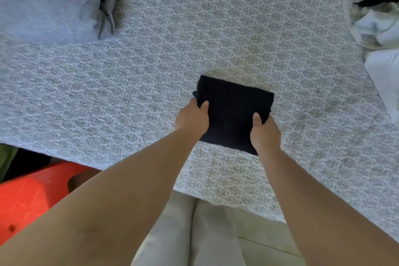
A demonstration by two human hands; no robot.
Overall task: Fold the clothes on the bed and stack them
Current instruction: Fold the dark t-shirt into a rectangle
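Note:
A dark navy garment [233,101], folded into a small rectangle, lies on the patterned bed sheet [151,75] near the bed's front edge. My left hand [192,117] grips its left edge, thumb on top and fingers tucked under. My right hand [265,133] grips its right near edge the same way, thumb on top. A folded light grey garment [49,0] lies at the far left of the bed. A pile of unfolded white and black clothes [375,24] sits at the far right.
A red plastic stool [28,196] stands left of me beside the bed. A white cloth [386,80] lies at the right edge. My light trousers [194,233] show below, against the bed's front edge.

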